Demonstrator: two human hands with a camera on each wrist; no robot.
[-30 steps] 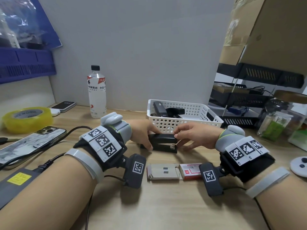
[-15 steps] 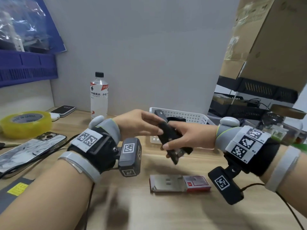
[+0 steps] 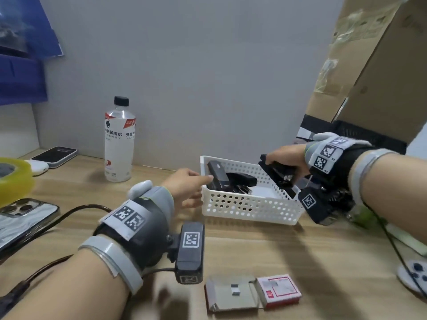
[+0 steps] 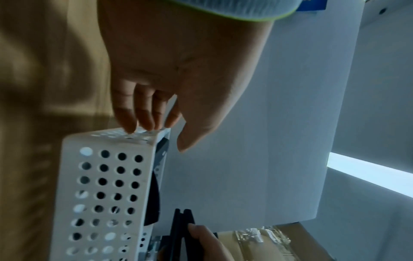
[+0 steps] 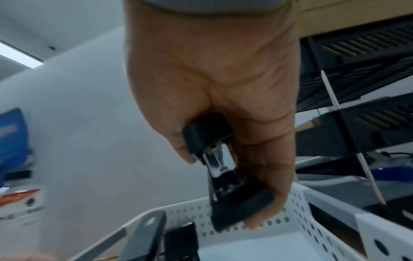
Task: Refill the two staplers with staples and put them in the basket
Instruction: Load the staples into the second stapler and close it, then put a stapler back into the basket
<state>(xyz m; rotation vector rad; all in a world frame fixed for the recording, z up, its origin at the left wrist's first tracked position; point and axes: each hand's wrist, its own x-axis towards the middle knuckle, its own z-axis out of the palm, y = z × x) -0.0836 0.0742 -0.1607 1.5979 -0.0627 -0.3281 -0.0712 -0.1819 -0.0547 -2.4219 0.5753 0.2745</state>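
The right hand (image 3: pixel 285 155) has its grip clamped on a black stapler (image 3: pixel 278 174) — fingers over the top, thumb underneath — and holds it tilted, nose down, above the right end of the white perforated basket (image 3: pixel 249 210). From the right wrist view the same stapler (image 5: pixel 225 178) shows its metal hinge end between the curled fingers (image 5: pixel 274 159), with the basket (image 5: pixel 335 227) right beneath it.

The left hand (image 3: pixel 184 188) holds nothing; its grip is apart, the fingers relaxed, their tips touching the basket's left wall. The left wrist view has the fingertips (image 4: pixel 143 121) resting on that wall's rim (image 4: pixel 125 136), thumb clear of it.

Two staplers can be counted: the one in hand, and a second stapler (image 3: pixel 218 175) already inside the basket, propped against its left end. Other dark things lie beside it in there; I cannot make out what they are or how many.

The basket sits toward the back of the bench (image 3: pixel 265 250), right of centre. Near the front edge lies one staple box (image 3: pixel 278 291), its grey tray (image 3: pixel 231 294) slid out to the left with a small strip of staples on it. One water bottle (image 3: pixel 119 144) stands at the back, left of the basket — and along the left edge a yellow tape roll (image 3: pixel 13 179) and a phone (image 3: pixel 20 218) are both cut off by the frame.
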